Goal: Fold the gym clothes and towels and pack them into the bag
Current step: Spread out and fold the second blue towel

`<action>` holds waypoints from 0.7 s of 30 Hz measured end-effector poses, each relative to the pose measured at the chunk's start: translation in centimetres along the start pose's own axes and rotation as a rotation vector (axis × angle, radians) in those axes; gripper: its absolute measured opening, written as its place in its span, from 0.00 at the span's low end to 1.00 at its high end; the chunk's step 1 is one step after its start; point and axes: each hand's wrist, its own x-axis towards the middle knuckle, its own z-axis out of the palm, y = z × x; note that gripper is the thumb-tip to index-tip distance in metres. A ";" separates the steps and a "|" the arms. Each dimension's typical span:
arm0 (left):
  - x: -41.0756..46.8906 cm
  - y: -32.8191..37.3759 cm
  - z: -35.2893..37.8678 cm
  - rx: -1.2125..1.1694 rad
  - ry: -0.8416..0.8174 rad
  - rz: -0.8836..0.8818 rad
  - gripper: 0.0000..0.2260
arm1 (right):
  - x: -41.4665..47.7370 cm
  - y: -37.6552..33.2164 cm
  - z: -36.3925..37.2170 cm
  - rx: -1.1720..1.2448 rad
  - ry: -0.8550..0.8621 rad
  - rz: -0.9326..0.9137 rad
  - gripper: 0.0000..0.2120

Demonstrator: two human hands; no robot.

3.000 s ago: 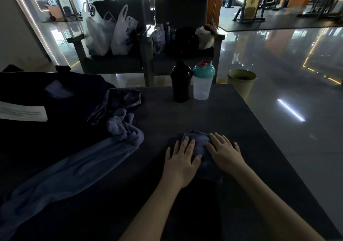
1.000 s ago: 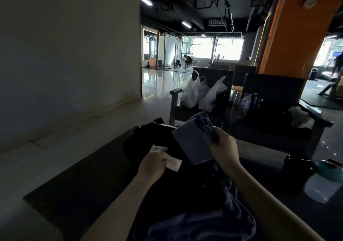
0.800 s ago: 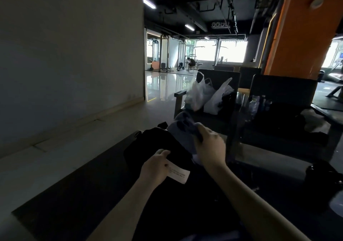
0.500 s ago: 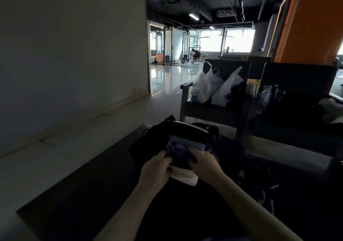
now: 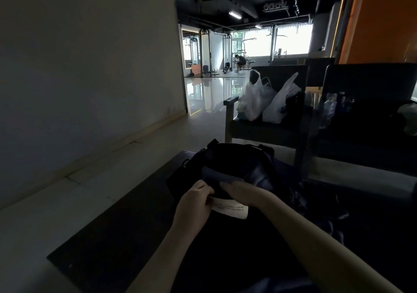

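A black gym bag (image 5: 237, 157) lies on the dark table (image 5: 117, 236), its mouth facing me. A folded blue-grey towel (image 5: 216, 175) sits in the opening. My right hand (image 5: 243, 193) lies flat on the towel's near edge, fingers straight, pressing it in. My left hand (image 5: 194, 204) grips the bag's near rim beside a white paper tag (image 5: 232, 209), fingers curled. More dark blue clothes (image 5: 320, 204) lie heaped to the right of the bag.
Two dark armchairs stand beyond the table; the left chair (image 5: 270, 125) carries white plastic bags (image 5: 259, 103). A grey wall (image 5: 79, 67) runs along the left. The table's left edge is close to the bag. A person sits far off among gym machines.
The folded towel left the table, rose in my right hand, and went into the bag's mouth. My left hand took hold of the bag's rim. My view swung left toward the bag.
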 end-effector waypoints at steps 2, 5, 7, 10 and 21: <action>-0.4 0.3 -0.2 -0.045 -0.021 -0.034 0.12 | -0.7 0.2 0.0 0.067 0.076 -0.029 0.19; -1.4 1.1 -0.9 -0.087 -0.057 -0.059 0.18 | -3.5 0.1 -0.3 -0.027 0.171 -0.102 0.18; -2.5 2.0 -1.5 -0.103 -0.065 -0.087 0.21 | -5.9 0.7 0.2 0.009 0.324 -0.156 0.13; -5.2 3.7 -1.4 -0.075 -0.059 -0.087 0.18 | -10.5 1.9 2.4 0.151 0.488 -0.136 0.15; -18.4 8.4 6.6 0.077 -0.674 -0.200 0.23 | -21.8 10.6 14.3 -0.237 -0.084 0.178 0.43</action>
